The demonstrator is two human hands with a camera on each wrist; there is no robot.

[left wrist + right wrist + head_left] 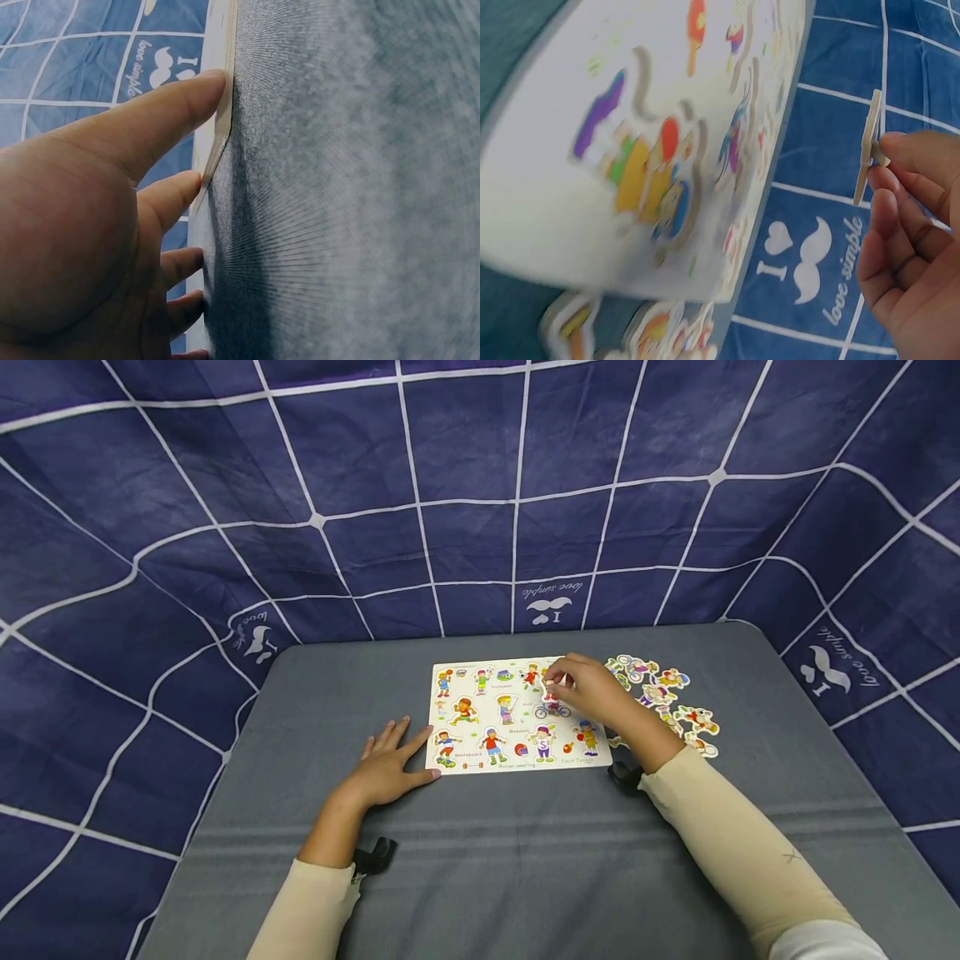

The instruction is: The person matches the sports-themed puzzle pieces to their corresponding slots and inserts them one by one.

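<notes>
A white wooden puzzle board printed with children doing sports lies on the grey table. My left hand is spread flat at its left side, with thumb and index fingertip touching the board's edge. Above the upper right part of the board, my right hand pinches a thin wooden puzzle piece by the small knob on its back. In the right wrist view the piece is seen edge-on, apart from the board, and its picture cannot be made out.
Several loose puzzle pieces lie in a loose pile right of the board, partly behind the right forearm. Blue cloth with white lines hangs behind the table and at both sides. A black strap shows at the left wrist.
</notes>
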